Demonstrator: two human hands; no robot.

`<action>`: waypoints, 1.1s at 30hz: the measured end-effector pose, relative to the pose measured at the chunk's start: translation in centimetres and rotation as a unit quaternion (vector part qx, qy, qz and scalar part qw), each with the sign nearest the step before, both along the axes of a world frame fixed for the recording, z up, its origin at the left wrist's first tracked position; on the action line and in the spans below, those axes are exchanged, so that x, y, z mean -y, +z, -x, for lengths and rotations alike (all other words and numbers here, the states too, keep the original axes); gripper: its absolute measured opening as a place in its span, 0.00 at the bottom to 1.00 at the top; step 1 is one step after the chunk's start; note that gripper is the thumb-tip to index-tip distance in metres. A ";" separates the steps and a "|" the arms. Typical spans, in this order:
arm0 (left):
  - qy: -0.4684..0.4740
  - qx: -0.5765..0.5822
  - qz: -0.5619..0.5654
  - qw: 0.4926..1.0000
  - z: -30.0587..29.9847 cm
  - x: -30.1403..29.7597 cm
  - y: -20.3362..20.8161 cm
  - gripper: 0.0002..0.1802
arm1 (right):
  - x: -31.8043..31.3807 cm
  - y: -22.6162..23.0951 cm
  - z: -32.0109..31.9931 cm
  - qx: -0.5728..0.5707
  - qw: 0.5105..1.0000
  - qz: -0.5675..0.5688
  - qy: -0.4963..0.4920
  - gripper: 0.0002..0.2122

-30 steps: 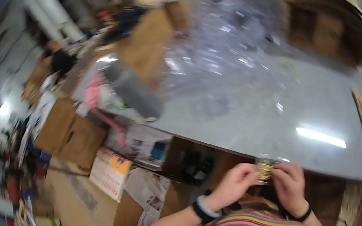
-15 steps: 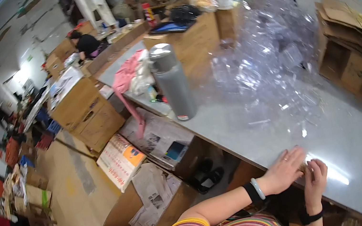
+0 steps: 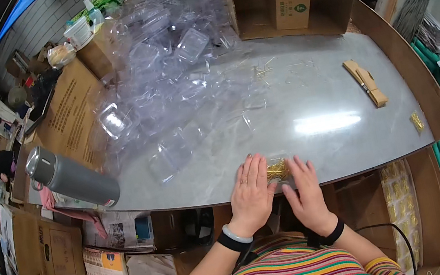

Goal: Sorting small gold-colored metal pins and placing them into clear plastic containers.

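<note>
While both palms are laid flat with fingers spread, a small clear box of golden pieces (image 3: pixel 277 170) is pressed at the near table (image 3: pixel 306 93) edge between the left hand (image 3: pixel 251 186) and right hand (image 3: pixel 304 187). This box appears nearly closed. Many empty clear boxes (image 3: pixel 162 77) are left heaped beyond.
</note>
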State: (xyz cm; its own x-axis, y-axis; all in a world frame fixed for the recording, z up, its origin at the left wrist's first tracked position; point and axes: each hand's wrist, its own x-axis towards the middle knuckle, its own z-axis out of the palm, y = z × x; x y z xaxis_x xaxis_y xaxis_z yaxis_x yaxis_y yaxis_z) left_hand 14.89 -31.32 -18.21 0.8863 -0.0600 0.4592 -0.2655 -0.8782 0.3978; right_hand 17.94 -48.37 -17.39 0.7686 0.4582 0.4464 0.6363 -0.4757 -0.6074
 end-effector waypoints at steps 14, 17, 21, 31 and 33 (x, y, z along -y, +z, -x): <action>-0.059 -0.039 0.056 0.996 0.6 -1.3 0.6 0.55 | -0.9 1.1 -1.5 0.086 0.979 0.177 0.056 0.28; -0.091 -0.056 0.137 0.985 0.8 -2.1 0.4 0.58 | -1.0 1.3 -1.3 0.063 0.988 0.134 0.047 0.29; -0.119 -0.077 0.132 0.981 0.6 -2.5 0.8 0.59 | -1.8 0.7 -1.3 0.082 0.985 0.153 0.021 0.30; -0.060 -0.038 -0.074 0.995 1.3 -1.4 0.7 0.51 | -1.2 0.1 -1.4 0.105 0.982 0.156 0.036 0.27; -0.061 -0.044 -0.083 0.994 1.2 -1.2 0.9 0.52 | -0.8 -0.3 -1.6 0.099 0.983 0.142 0.053 0.27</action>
State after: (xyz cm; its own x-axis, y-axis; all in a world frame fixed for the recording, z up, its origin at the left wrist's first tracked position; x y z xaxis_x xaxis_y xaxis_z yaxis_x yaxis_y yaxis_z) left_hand 13.72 -30.08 -17.32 0.9038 -0.2382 0.3556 -0.3451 -0.8970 0.2761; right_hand 19.56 -47.56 -17.70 0.6211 0.6591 0.4242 0.7836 -0.5330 -0.3192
